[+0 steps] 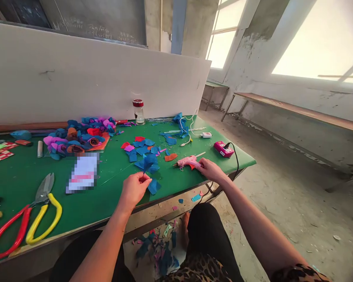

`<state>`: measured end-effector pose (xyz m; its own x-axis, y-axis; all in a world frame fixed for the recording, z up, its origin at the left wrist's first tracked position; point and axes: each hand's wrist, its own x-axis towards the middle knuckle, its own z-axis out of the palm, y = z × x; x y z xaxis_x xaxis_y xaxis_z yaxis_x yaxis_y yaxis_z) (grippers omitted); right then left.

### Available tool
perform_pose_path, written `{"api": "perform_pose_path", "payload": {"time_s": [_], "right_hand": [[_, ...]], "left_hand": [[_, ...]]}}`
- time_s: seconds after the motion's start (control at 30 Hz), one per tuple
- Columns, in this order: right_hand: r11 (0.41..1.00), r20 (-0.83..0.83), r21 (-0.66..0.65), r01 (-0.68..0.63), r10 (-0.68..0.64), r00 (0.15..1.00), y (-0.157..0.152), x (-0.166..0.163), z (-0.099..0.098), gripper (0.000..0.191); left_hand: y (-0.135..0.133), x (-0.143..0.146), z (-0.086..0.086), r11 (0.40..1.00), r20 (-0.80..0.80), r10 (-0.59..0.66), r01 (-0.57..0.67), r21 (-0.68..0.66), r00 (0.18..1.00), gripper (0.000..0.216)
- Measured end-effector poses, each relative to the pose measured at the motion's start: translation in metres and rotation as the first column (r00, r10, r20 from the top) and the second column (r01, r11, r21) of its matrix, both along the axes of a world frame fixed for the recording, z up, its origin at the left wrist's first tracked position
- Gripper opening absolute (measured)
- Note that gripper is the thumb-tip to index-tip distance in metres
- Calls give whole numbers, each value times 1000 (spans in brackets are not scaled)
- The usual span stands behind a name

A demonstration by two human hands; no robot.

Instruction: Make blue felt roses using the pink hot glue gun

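Note:
My left hand point(134, 190) is closed in a pinch on the stem end of a blue paper flower point(149, 162), held upright over the table's front part. Farther right, my right hand point(211, 170) wraps round the handle of a pink glue gun point(186, 161), whose nozzle points left at the tabletop. A clear glue stick point(200, 154) lies just behind the gun. Cut pieces of blue paper point(142, 149) are scattered beyond my left hand, with a few red, pink and orange ones among them. One blue piece point(154, 187) lies right beside my left fingers.
Finished paper flowers point(73, 137) are heaped at the back left. Scissors with red and yellow handles point(44, 196) lie front left. A lidded glass jar point(139, 112) stands by the white board point(100, 78). A pink power socket point(223, 149) with a black cord sits near the right edge.

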<state>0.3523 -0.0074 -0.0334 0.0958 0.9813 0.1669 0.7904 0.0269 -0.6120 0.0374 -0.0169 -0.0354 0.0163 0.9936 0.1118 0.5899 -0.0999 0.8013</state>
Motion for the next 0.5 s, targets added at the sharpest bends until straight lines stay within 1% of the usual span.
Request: {"api": "perform_pose_path", "payload": {"time_s": [0.07,0.1,0.13,0.17,0.2,0.23,0.27,0.3,0.33,0.37,0.4,0.43,0.47,0.5], "right_hand": [[1000,-35,10,1,0,999,-5,-2,3,37],[1000,-109,23,-1,3,994,-11,-5,4,38],[999,-214,37,-5,13,977,-19,-8,6,39],[998,-398,55,-14,34,917,-29,-13,7,38],[997,-595,65,-37,69,801,-40,-19,9,38],[995,-740,59,-75,94,666,-52,-26,10,38],[990,-832,25,-140,99,546,-63,-34,11,38],[975,-888,-17,-223,88,451,-74,-42,12,37],[956,-925,-51,-290,65,375,-83,-49,13,36],[934,-943,-81,-347,40,329,-90,-55,14,37],[915,-947,-111,-389,21,319,-96,-60,14,38],[900,-941,-133,-415,17,339,-99,-63,15,40],[891,-922,-148,-430,33,385,-101,-65,16,40],[885,-892,-156,-438,65,448,-101,-66,18,40]], "left_hand": [[-1,0,0,1000,40,11,-11,0,999,16],[-1,0,-1,1000,58,15,-15,0,998,16],[-2,0,-1,1000,74,17,-17,2,997,16],[-2,0,-1,1000,82,16,-16,1,997,15],[-2,0,-2,1000,79,17,-18,2,997,15],[-3,0,-2,1000,69,19,-19,6,997,15],[-3,0,-3,1000,54,20,-21,10,998,14],[-3,0,-3,1000,39,23,-24,14,999,14],[-3,0,-4,1000,24,24,-25,15,999,13],[-3,0,-4,1000,11,24,-24,15,1000,13],[-3,1,-4,1000,0,23,-23,16,1000,13],[-4,1,-4,1000,-11,21,-20,16,1000,13],[-4,1,-3,1000,-24,17,-17,19,1000,13],[-4,2,-3,1000,-36,12,-11,23,999,13]]}}
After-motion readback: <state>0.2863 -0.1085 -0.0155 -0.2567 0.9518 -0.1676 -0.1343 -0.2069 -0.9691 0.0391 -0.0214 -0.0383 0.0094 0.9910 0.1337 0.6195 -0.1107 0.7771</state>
